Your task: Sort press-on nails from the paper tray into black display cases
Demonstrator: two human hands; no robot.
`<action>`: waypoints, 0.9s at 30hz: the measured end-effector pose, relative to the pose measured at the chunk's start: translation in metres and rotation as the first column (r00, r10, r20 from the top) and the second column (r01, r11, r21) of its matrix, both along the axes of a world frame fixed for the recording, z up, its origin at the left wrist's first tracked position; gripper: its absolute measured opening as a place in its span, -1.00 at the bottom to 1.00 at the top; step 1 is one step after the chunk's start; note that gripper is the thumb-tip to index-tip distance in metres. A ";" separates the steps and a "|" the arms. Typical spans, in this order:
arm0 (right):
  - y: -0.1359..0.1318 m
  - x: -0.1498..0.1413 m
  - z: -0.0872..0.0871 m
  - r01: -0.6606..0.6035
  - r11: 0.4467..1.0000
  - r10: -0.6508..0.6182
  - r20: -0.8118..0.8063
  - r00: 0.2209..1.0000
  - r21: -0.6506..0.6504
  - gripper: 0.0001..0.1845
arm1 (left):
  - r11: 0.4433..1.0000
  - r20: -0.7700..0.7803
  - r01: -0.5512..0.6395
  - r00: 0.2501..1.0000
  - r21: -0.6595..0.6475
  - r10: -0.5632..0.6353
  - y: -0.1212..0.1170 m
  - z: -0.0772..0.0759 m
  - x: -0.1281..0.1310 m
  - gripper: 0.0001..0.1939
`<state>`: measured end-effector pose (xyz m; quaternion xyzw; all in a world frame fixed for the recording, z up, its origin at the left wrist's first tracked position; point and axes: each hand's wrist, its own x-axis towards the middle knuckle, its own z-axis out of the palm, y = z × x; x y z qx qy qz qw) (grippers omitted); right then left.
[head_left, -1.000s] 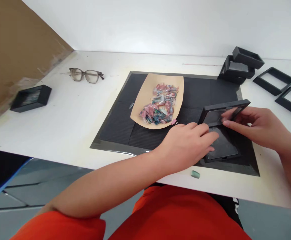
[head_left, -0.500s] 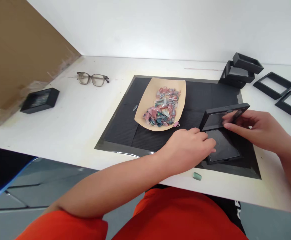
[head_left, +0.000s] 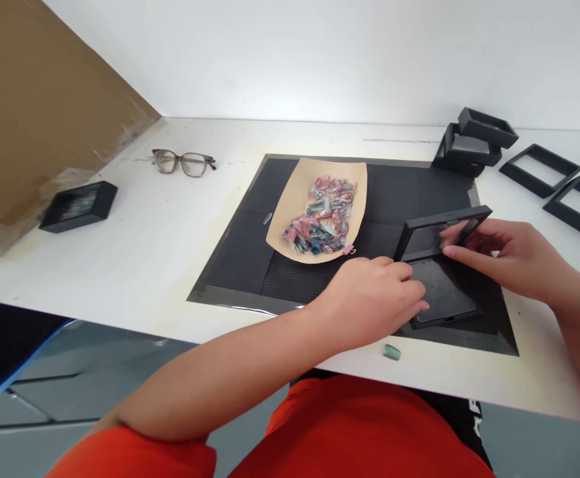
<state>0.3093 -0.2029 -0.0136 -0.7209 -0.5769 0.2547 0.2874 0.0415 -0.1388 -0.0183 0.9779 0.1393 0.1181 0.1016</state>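
A black hinged display case [head_left: 439, 282] lies open on the black mat [head_left: 250, 265] at the front right. My right hand [head_left: 503, 255] pinches the raised lid [head_left: 419, 229] and keeps it tilted up. My left hand [head_left: 374, 295] rests curled on the left edge of the case's base, fingertips on its clear film; what the fingers pinch is hidden. A tan paper tray [head_left: 290, 199] heaped with several small pink and teal pieces [head_left: 322, 216] sits on the mat behind my left hand.
A small green piece [head_left: 391, 352] lies by the table's front edge. Black frames [head_left: 539, 169] and stacked cases [head_left: 474, 143] stand at the back right. Glasses [head_left: 183, 161], a closed black case [head_left: 78, 206] and a cardboard sheet [head_left: 35, 113] occupy the left.
My left hand has slid slightly toward me along the case's base. My right hand keeps the lid up as before. The view has shifted a little.
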 end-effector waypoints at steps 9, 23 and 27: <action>-0.001 0.002 -0.002 -0.008 1.000 0.008 0.016 1.000 0.006 -0.39 | 0.999 -0.003 -0.005 1.000 -0.035 0.005 0.001 0.006 -0.003 -0.75; -0.002 0.001 -0.007 -0.016 0.999 0.015 0.032 0.999 0.038 -0.48 | 0.996 -0.011 -0.008 1.000 -0.088 0.007 0.005 0.001 0.001 -0.78; -0.001 0.001 -0.006 -0.025 0.999 0.025 0.029 0.999 0.032 -0.49 | 0.998 -0.001 -0.013 1.000 -0.065 0.013 0.007 0.000 0.003 -0.75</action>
